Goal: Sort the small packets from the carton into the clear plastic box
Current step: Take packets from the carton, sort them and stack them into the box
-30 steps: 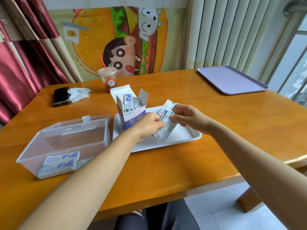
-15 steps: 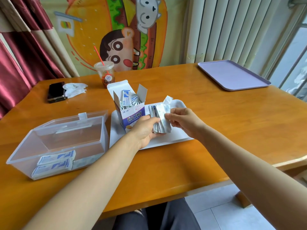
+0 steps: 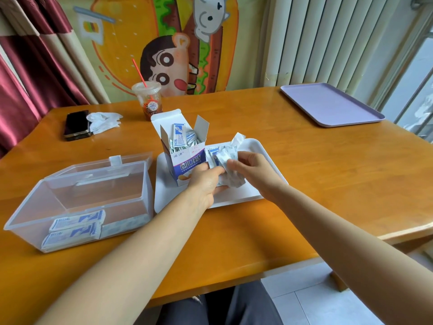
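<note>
Table [image 3: 304,184]: glossy orange wood, rounded edge.
Carton [image 3: 187,165]: upright white-and-blue cardboard, top flaps open, standing on a flat white plastic tray [image 3: 262,151]; crammed with small packets [image 3: 180,137].
Bundle [image 3: 228,158]: thin, crinkly paper sachets fanned out over the tray, just right of the carton.
Left hand [image 3: 206,181]: grip curled round the bundle's lower part.
Right hand [image 3: 253,171]: grip pinching the bundle's upper sheets.
Clear plastic box [image 3: 70,191]: rectangular, hinged lid raised, left of the tray; flat packet stacks [image 3: 75,227] lie along its near wall.
</note>
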`<state>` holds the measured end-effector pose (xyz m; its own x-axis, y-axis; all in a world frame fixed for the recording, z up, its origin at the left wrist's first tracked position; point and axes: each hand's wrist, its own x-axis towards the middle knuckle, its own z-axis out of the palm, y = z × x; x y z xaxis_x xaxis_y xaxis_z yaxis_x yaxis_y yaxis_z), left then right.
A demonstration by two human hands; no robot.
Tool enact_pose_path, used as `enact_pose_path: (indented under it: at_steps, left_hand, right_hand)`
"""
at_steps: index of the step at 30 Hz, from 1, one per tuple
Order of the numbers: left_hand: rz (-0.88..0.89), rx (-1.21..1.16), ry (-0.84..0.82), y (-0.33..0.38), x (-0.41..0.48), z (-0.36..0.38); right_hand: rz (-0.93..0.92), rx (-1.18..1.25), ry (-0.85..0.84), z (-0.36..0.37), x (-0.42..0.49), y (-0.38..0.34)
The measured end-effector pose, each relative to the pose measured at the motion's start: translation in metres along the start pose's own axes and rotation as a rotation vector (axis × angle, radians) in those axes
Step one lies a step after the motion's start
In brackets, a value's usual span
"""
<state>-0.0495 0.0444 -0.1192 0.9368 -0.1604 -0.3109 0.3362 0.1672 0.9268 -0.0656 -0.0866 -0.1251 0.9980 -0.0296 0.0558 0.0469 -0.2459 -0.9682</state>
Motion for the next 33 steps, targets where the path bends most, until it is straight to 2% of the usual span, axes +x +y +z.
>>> enact_pose_path:
  at_steps: [3, 7, 12, 21, 26, 33]
  left_hand:
    - [-0.014, -0.022, 0.026, -0.002, 0.002, -0.001]
    - [-0.010, -0.075, -0.002, 0.002, 0.001, -0.005]
    - [0.003, -0.018, -0.004, 0.003, 0.001, -0.006]
    - [0.020, 0.114, -0.008, -0.001, -0.001, 0.001]
    - [0.000, 0.187, -0.003, 0.001, -0.003, -0.007]
    - [0.019, 0.255, 0.043, 0.001, -0.002, -0.006]
  right_hand:
    - [-0.005, -0.014, -0.005, 0.001, 0.000, 0.001]
    - [0.090, 0.172, 0.032, -0.007, 0.001, 0.001]
    - [0.171, 0.271, 0.068, -0.016, -0.002, -0.001]
    - [0.194, 0.281, 0.006, -0.012, -0.004, -0.008]
    - [0.187, 0.302, 0.101, -0.017, -0.003, -0.012]
    - [0.293, 0.278, -0.016, -0.018, -0.006, -0.013]
